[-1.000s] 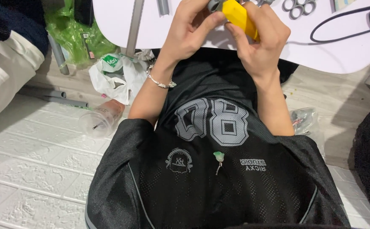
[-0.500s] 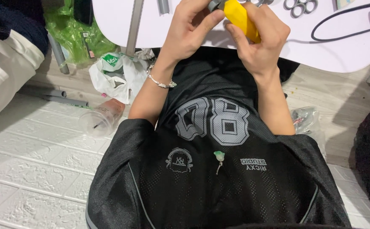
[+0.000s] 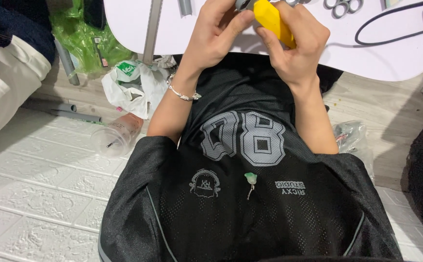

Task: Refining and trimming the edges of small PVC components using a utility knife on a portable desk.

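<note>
**A:** What's each hand doing from where you sit?

**B:** I've got both hands up at the near edge of the white worktop (image 3: 396, 63). My right hand (image 3: 296, 46) has its grip closed around a yellow handle (image 3: 272, 19), fingers wrapped over it, the handle tilted up toward the left. My left hand (image 3: 216, 34) pinches the top end of that handle, thumb against the yellow, right beside a small grey part (image 3: 244, 4) at the frame's top edge. Can't tell what that part is, it's cut off.

**A:** Anything else around?

**B:** A black cable (image 3: 391, 24) loops across the worktop on the right, some metal rings (image 3: 340, 7) near it. On the floor to the left: a plastic cup (image 3: 114, 138) lying on its side, a white bag (image 3: 134, 87), a green bag (image 3: 83, 39). There's a bracelet (image 3: 182, 93) on my left wrist.
</note>
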